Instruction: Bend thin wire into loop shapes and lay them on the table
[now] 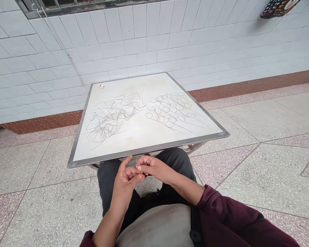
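My left hand (pixel 127 178) is closed in a pinch above my lap, its index finger pointing up. Close against it, my right hand (pixel 154 168) also pinches, and a thin wire (pixel 137 159) curves out between the fingertips of both hands. Most of that wire is hidden by the fingers. On the white table (pixel 134 137) just beyond lie two groups of thin dark wires. A tangle of loose, wavy wires (pixel 110 120) covers the left side. To the right are several wires with a round loop at one end (pixel 170 109).
A small white and red object (pixel 102 86) sits near the table's far left corner. The grey metal edge (pixel 149 149) of the table is right in front of my hands, above my knees. Behind the table stands a white tiled wall (pixel 136 44).
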`<state>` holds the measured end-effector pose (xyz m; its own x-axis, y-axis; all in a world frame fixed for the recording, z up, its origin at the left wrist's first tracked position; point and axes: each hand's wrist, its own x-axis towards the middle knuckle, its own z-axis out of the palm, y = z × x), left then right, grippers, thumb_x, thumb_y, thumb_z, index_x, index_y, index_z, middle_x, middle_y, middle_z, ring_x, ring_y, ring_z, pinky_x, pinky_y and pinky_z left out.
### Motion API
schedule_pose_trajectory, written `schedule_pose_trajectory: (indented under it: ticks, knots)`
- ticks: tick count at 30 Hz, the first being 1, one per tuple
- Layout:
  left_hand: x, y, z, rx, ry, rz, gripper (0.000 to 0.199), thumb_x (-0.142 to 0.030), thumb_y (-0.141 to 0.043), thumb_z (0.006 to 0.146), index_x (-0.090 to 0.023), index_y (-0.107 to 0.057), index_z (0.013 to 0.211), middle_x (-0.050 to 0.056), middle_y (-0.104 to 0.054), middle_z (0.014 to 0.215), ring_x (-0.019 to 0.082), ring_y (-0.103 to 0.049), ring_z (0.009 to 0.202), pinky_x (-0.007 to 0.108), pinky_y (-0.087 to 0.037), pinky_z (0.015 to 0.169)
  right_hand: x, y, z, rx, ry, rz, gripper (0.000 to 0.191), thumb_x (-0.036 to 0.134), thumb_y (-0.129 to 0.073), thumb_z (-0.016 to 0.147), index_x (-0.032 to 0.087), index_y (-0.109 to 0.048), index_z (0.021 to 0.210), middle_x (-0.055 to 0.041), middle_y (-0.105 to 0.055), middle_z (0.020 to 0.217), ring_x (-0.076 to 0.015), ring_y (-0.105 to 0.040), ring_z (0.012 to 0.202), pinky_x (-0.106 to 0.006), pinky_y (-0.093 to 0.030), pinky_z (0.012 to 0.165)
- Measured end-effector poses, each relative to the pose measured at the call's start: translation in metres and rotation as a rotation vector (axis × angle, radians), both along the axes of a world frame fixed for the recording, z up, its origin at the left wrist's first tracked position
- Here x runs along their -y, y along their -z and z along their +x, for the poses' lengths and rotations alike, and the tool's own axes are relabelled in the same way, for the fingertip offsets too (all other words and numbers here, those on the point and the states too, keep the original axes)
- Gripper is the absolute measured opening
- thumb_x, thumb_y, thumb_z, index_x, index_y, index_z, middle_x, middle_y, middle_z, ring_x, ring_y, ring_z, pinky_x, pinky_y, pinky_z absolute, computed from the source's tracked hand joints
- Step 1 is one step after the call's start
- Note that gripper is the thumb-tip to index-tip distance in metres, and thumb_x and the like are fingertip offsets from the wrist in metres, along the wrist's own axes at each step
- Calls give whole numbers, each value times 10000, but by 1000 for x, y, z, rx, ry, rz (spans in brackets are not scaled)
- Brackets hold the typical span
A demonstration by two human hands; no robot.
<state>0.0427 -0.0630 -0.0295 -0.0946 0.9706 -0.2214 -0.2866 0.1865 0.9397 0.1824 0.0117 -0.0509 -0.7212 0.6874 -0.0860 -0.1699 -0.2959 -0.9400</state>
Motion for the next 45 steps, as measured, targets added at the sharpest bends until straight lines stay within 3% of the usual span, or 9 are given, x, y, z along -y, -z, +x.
schedule_pose_trajectory:
  ticks: [9,15,21,27,38,45]
  knots:
    - [0,4,2,-82,-16,27,755,-218,-745,708,-232,-365,1360,-49,-637,703,114,-603,687,251,-476,724,1,3,-2,25,70,24,259,388,-672,767,157,-559,799,40,-520,670,-82,-452,583,-225,-353,562]
    - [2,5,5,-204,-39,77,677,-208,-684,767,-248,-370,1366,-48,-632,705,119,-605,710,264,-469,760,5,1,-4,11,102,-30,252,378,-676,763,164,-548,803,46,-530,639,-93,-487,589,-234,-376,591]
    - [4,6,7,-198,-48,103,640,-211,-680,777,-256,-394,1348,-48,-632,718,114,-593,718,260,-466,778,8,-1,-5,-14,138,-51,247,370,-680,762,163,-552,800,44,-535,644,-92,-493,590,-238,-384,603]
    - [1,4,5,-116,-16,85,631,-251,-663,806,-250,-367,1363,-35,-637,762,119,-619,735,269,-488,777,3,-4,-1,-5,72,-101,284,402,-691,750,160,-548,793,51,-518,609,-84,-463,547,-231,-354,566]
    - [-2,3,2,-214,-22,83,602,-346,-583,863,-266,-326,1402,-32,-633,762,139,-661,695,281,-542,696,2,2,1,23,31,27,263,400,-654,804,161,-547,824,20,-547,720,-98,-483,660,-233,-361,623]
    - [-8,7,-4,-235,-20,15,522,-393,-604,835,-225,-469,1310,-52,-596,664,131,-648,651,277,-535,701,3,4,2,17,-47,95,266,420,-603,846,170,-517,870,26,-530,719,-86,-437,619,-223,-351,579]
